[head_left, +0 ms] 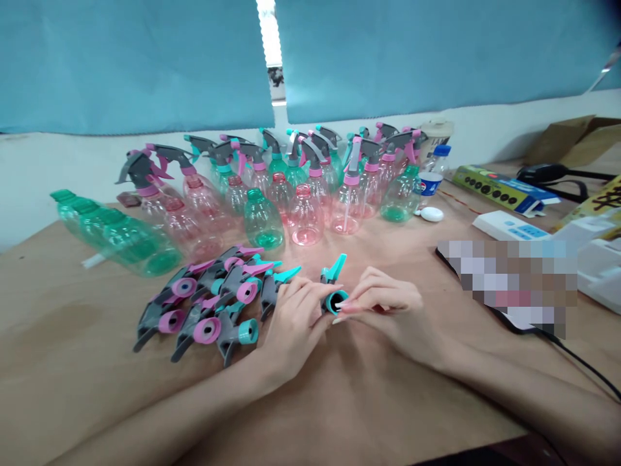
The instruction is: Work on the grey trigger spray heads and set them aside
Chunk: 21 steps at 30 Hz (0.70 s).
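A grey spray head with a teal trigger and collar (332, 285) is held just above the brown table (369, 401) between both hands. My left hand (294, 320) grips its body, fingers curled round it. My right hand (381, 307) pinches the teal collar with its fingertips. Directly left of my left hand lies a pile of several loose spray heads (213, 301), grey with pink or teal collars. Behind them stand an uncapped teal bottle (262, 221) and an uncapped pink bottle (305, 217).
Several pink and teal bottles with spray heads fitted (315, 168) stand in rows at the back. A stack of teal bottles (116, 233) lies on its side at the left. At right are a blurred object with a black cable (509, 278), boxes (504, 189) and a water bottle (431, 175).
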Motion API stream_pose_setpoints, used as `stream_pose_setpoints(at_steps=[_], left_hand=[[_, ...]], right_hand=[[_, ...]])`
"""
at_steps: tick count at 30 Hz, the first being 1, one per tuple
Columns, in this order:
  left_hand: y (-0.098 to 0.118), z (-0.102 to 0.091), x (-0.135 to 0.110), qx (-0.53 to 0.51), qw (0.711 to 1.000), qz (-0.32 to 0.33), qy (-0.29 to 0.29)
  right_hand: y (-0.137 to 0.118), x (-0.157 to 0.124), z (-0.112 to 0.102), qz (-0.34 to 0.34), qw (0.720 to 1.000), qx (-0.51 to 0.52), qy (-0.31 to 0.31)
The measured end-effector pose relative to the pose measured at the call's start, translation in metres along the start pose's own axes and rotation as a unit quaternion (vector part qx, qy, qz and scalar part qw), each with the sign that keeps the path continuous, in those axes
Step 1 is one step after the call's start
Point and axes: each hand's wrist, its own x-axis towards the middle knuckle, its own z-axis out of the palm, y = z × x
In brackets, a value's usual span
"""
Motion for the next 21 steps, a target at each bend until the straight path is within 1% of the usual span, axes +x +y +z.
stream_pose_setpoints(at_steps=[3, 5, 8, 11, 13, 17, 19, 21], left_hand=[[0.0012, 0.0009, -0.0007, -0.01, 1.0, 0.002, -0.01], [0.0018, 0.001, -0.0007, -0.013, 1.0, -0.001, -0.013], [0.0026, 0.0003, 0.0, -0.02, 1.0, -0.015, -0.013], [0.0031, -0.0007, 0.0008, -0.02, 0.999, -0.03, -0.022], [0.003, -0.0011, 0.001, -0.022, 0.999, -0.035, -0.028], [0.0018, -0.0005, 0.0008, -0.029, 0.998, -0.04, -0.027], [0.0012, 0.0001, 0.0008, -0.029, 0.998, -0.043, -0.026], [0.0006, 0.0009, 0.0011, -0.029, 0.998, -0.045, -0.023]], right_hand=[[0.0054, -0.0013, 0.0016, 0.02, 1.0, -0.008, 0.005], [0.0077, -0.0024, 0.0016, 0.046, 0.999, -0.01, 0.005], [0.0076, -0.0026, 0.0013, 0.113, 0.994, 0.009, -0.007], [0.0064, -0.0014, 0.0013, 0.189, 0.981, 0.05, -0.004], [0.0063, -0.0005, 0.0011, 0.218, 0.974, 0.062, -0.001], [0.0068, 0.0003, 0.0, 0.224, 0.974, 0.036, -0.008], [0.0068, -0.0003, -0.0002, 0.212, 0.977, 0.007, -0.008], [0.0067, -0.0017, 0.0, 0.183, 0.982, -0.037, -0.009]])
